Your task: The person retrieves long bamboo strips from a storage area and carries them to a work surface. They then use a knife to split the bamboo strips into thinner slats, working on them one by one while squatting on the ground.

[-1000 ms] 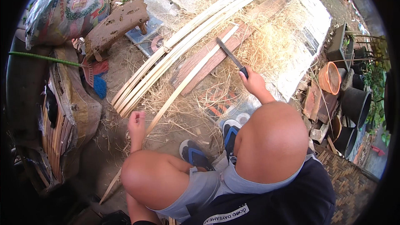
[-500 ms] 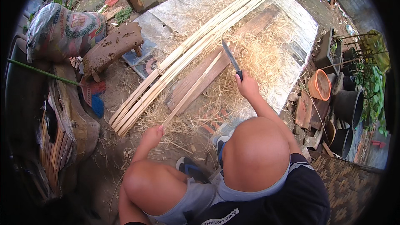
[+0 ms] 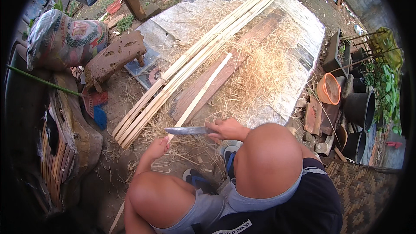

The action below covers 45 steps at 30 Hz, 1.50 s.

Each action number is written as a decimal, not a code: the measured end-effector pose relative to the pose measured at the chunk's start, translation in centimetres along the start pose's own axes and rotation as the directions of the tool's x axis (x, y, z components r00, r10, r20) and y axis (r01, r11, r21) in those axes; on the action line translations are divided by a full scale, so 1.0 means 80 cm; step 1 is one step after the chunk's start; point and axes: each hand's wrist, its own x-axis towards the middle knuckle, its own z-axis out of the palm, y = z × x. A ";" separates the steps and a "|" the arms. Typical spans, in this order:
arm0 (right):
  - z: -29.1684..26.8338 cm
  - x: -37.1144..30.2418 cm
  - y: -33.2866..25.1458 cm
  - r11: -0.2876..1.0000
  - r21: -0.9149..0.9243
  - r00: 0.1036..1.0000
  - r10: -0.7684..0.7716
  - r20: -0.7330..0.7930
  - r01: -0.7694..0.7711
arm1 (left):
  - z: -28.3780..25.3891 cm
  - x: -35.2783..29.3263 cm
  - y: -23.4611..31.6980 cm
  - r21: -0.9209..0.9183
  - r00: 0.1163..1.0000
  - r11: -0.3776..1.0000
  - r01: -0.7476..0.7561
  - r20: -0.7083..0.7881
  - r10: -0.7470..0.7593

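My left hand [image 3: 158, 147] is closed on the near end of a thin pale wooden strip [image 3: 201, 92], perhaps bamboo. The strip slants away to the upper right, lying over a long brown plank [image 3: 190, 97]. In my right hand [image 3: 227, 129] is the handle of a knife [image 3: 186, 130]. Its blade points left and crosses the strip just beyond my left fingers. To the left of the plank lies a bundle of long pale strips [image 3: 195, 56]. Curly shavings [image 3: 271, 71] are heaped along the plank's right side.
A pale printed sheet [image 3: 310, 39] spreads under the wood. At left are a stuffed sack [image 3: 65, 39], a brown worn wooden stool-like block [image 3: 115, 58] and a green-handled broom [image 3: 45, 80]. An orange basket [image 3: 328, 89] and black pots [image 3: 359, 109] stand at right; a woven mat [image 3: 351, 195] lies lower right.
My right hand has drawn the knife from the strip's far part back toward me, close to my left hand. The blade has turned from pointing away to pointing left.
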 end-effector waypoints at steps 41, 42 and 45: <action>-0.033 0.006 -0.033 0.998 0.069 0.973 -0.020 0.231 0.004 | 0.036 -0.022 0.002 0.573 0.830 0.795 -0.200 -0.332 0.449; -0.032 0.002 -0.036 0.996 0.075 0.975 -0.066 0.214 0.052 | 0.033 -0.023 0.001 0.576 0.831 0.794 -0.193 -0.334 0.444; -0.025 -0.012 -0.042 0.979 0.066 0.968 -0.200 0.153 0.192 | 0.028 -0.034 -0.015 0.557 0.843 0.805 -0.205 -0.317 0.434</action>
